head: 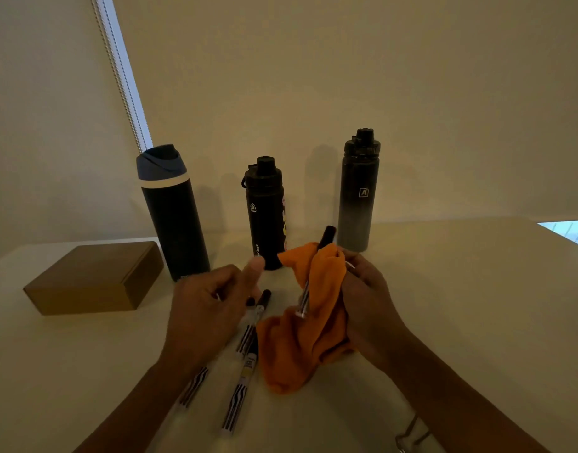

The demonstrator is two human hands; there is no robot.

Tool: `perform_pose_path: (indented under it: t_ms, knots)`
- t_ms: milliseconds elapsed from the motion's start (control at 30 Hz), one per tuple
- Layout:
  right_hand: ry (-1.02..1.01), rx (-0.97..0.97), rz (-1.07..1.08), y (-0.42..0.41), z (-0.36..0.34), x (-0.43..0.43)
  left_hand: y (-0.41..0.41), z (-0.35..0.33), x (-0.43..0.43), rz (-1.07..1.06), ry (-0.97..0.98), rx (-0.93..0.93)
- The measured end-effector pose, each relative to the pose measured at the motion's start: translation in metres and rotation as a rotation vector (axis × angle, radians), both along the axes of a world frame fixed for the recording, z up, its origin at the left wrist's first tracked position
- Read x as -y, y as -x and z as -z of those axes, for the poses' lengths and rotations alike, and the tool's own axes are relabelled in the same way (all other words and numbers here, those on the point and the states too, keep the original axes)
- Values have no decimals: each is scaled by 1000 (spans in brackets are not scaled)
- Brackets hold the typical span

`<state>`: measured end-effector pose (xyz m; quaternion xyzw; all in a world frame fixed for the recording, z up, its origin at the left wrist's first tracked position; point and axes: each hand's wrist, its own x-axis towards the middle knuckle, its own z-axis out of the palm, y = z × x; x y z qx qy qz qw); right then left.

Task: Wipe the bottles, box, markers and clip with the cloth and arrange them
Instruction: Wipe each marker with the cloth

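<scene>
Cloth (307, 348), marker (327, 235), right hand (369, 299) well inside table (461, 289) edges

The orange cloth (300, 348) hides the middle of the marker (327, 235) wrapped in it. Just left of the cloth, the left hand (209, 308) covers much of another marker (193, 387), possibly its cap end.

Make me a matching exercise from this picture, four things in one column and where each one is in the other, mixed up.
Column one
1. brown box
2. orange cloth
3. blue-lidded bottle
4. black-to-grey bottle

Column two
A. stands farthest right in the bottle row
B. held in the right hand, wrapped round a marker
C. lies flat at the left of the table
D. stands just right of the box

Pairs: 1-C, 2-B, 3-D, 4-A
</scene>
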<state>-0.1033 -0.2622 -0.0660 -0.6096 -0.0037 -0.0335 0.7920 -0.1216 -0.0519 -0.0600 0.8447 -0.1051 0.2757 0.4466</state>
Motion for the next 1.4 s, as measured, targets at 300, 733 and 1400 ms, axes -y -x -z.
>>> perform_pose_path:
  t_ms: [300, 733, 1400]
  knots:
    - [437, 99, -168, 11, 0, -13, -17, 10, -17, -9, -26, 130]
    - [587, 65, -348, 11, 5, -16, -19, 5, -19, 176, -337, 206]
    - [1124, 218, -446, 19, -2, -17, -19, 13, -20, 104, -426, 74]
